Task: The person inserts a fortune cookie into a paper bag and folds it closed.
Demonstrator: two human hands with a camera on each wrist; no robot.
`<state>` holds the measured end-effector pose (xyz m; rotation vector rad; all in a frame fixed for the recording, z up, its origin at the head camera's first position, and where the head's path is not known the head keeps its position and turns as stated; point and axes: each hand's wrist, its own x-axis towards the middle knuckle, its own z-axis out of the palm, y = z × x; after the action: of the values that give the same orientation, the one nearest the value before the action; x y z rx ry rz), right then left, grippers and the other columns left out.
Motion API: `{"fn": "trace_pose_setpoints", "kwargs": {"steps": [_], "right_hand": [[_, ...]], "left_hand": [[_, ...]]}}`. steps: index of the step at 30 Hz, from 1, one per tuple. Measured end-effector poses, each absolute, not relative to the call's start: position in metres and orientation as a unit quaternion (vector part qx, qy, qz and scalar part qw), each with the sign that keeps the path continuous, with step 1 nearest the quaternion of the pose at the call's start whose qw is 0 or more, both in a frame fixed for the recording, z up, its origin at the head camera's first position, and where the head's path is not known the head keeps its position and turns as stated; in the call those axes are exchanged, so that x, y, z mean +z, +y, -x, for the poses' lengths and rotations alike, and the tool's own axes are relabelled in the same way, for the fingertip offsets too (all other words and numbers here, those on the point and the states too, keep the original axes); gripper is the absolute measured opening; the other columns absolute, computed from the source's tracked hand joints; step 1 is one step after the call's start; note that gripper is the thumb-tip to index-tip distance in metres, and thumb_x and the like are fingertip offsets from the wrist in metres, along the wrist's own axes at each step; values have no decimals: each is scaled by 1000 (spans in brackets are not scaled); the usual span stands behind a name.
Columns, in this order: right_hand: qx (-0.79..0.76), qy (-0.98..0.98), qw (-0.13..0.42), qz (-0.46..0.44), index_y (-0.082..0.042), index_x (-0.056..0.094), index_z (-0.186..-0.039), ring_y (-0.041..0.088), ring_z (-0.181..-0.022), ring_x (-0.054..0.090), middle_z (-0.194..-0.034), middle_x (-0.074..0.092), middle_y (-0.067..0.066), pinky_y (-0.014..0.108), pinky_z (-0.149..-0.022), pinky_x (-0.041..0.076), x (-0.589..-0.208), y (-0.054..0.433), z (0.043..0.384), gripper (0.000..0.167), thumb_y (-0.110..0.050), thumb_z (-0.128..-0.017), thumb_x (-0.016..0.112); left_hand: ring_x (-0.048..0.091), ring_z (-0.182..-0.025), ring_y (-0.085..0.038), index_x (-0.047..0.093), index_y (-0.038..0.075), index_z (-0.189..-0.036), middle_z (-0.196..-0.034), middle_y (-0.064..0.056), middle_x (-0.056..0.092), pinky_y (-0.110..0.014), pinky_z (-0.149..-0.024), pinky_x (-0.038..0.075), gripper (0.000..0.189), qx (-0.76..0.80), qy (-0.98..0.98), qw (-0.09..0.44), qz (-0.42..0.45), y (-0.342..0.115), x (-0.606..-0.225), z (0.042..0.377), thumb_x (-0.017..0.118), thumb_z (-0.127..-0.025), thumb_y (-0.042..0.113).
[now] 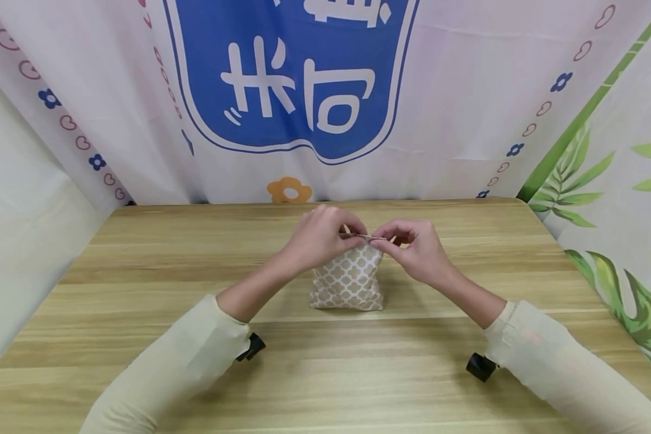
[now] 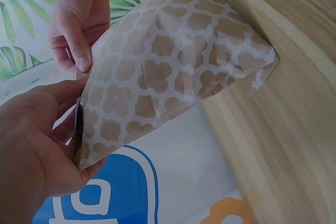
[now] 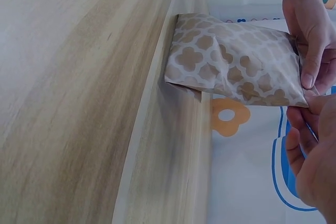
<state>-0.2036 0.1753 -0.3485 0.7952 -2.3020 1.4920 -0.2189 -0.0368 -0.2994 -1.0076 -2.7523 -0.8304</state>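
Note:
A small brown paper bag [image 1: 349,280] with a white lattice pattern stands on the table, its base toward the person and its top edge between the two hands. My left hand [image 1: 325,235] pinches the left part of that top edge, thumb on the near side. The right corner of the same edge is pinched between thumb and fingers of my right hand [image 1: 418,250]. In the left wrist view a dark narrow gap shows at the mouth of the bag [image 2: 157,72] beside the left fingers. The bag's sides look puffed out and creased; its inside is hidden.
The wooden table [image 1: 157,259] reaches back to a white printed curtain [image 1: 456,120] with a blue emblem. Leaf-patterned cloth [image 1: 602,193] hangs at the right. Black wrist camera pieces [image 1: 481,367] jut from beneath both sleeves, close over the tabletop.

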Motion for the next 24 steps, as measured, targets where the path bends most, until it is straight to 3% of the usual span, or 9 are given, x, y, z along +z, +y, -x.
{"fn": "trace_pose_setpoints", "kwargs": {"steps": [15, 24], "right_hand": [[531, -780, 151, -294, 4, 78, -88, 26, -60, 61, -85, 77, 14, 19, -53, 49, -349, 174, 203, 6, 9, -87, 77], [542, -774, 149, -292, 5, 77, -88, 22, -59, 60, -84, 76, 15, 19, -52, 49, -350, 175, 202, 5, 10, -86, 78]], "left_hand": [[69, -80, -11, 83, 10, -99, -92, 0, 79, -25, -73, 56, 8, -332, -879, 28, 342, -45, -303, 220, 80, -92, 12], [69, -80, -12, 83, 5, -97, -92, -3, 80, -25, -74, 58, 7, -393, -845, 19, 363, -51, -306, 224, 79, -91, 4]]}}
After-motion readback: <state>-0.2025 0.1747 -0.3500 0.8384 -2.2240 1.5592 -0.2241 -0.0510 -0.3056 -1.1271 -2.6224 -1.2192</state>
